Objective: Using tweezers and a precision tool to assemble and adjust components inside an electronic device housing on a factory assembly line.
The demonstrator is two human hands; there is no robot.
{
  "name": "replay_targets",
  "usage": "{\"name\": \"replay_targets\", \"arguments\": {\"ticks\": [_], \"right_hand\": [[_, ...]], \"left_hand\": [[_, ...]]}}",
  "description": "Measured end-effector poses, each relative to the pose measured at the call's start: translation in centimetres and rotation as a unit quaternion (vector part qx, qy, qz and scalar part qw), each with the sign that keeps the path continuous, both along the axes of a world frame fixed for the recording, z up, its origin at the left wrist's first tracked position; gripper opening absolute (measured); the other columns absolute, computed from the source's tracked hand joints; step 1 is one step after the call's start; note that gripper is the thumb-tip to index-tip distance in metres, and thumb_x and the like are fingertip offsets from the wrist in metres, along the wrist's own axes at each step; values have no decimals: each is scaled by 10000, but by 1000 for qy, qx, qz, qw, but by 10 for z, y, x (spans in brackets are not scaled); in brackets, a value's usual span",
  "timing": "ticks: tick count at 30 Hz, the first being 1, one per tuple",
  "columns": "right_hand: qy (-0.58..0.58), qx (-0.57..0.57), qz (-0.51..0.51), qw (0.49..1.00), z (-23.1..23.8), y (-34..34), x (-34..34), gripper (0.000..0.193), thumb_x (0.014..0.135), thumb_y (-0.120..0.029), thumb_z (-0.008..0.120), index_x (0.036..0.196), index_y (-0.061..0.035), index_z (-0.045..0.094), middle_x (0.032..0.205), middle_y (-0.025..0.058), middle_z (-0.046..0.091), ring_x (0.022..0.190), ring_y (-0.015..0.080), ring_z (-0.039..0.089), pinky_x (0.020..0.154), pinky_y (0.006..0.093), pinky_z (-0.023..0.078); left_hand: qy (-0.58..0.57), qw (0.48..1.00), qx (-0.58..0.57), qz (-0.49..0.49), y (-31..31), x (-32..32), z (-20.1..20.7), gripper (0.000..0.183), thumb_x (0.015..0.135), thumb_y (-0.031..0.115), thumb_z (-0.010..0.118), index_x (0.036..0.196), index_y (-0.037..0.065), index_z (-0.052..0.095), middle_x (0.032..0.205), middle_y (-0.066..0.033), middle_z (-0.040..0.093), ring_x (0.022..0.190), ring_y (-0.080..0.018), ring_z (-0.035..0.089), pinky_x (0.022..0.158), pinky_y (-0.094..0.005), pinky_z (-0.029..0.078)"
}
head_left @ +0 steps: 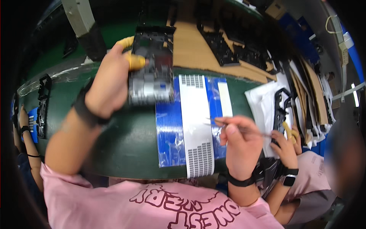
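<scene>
My left hand (112, 78), with yellow finger covers on two fingers, grips a long black plastic housing (154, 72) by its left side. The housing is blurred and held up over the far part of the table. A pair of tweezers (249, 131) is pinched in my right hand (244, 147), their tips pointing left. Below those tips lies a white label sheet (195, 114) with rows of small dark rectangles at both ends. It rests on a blue plastic board (167, 131) wrapped in clear film. Whether the tweezers hold a label I cannot make out.
Several black housings (221, 47) lie on brown cardboard (187, 49) at the back. To the right, a co-worker's hands (284, 147) touch a black frame (281, 108) over white sheets. Another person's arm (32, 152) shows at far left. A grey post (82, 19) rises behind the green table (122, 149).
</scene>
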State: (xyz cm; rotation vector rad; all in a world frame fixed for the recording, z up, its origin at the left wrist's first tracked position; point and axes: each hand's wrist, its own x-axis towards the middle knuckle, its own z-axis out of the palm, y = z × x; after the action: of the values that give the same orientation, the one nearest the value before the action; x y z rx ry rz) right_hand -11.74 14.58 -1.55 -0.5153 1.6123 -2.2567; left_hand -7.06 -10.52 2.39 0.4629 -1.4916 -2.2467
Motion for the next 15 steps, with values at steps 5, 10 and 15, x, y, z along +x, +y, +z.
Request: {"name": "replay_targets", "arguments": {"ticks": [5,10,15], "right_hand": [[-27,36,-7,999,-7,18,10,201,775,62,549,975,84,540,939,157,595,764,164,599,721,251,495],[-2,36,-51,998,-4,33,9,166,787,22,554,939,89,559,878,160,606,724,161,597,668,259,500],[10,-7,-33,999,0,19,-4,178,806,-46,552,934,79,556,785,152,610,644,158,581,581,252,476]], "left_hand": [[-126,947,-182,232,-133,-87,-36,452,752,88,543,1154,-28,372,1057,-174,496,996,-270,494,853,-369,411],[-326,768,-505,222,-42,-151,-41,530,716,335,633,1105,12,473,1178,-202,378,1160,-323,310,911,-457,296],[-309,747,-582,83,26,-205,-67,401,742,370,552,947,34,627,1061,-186,545,990,-315,510,802,-417,419]]}}
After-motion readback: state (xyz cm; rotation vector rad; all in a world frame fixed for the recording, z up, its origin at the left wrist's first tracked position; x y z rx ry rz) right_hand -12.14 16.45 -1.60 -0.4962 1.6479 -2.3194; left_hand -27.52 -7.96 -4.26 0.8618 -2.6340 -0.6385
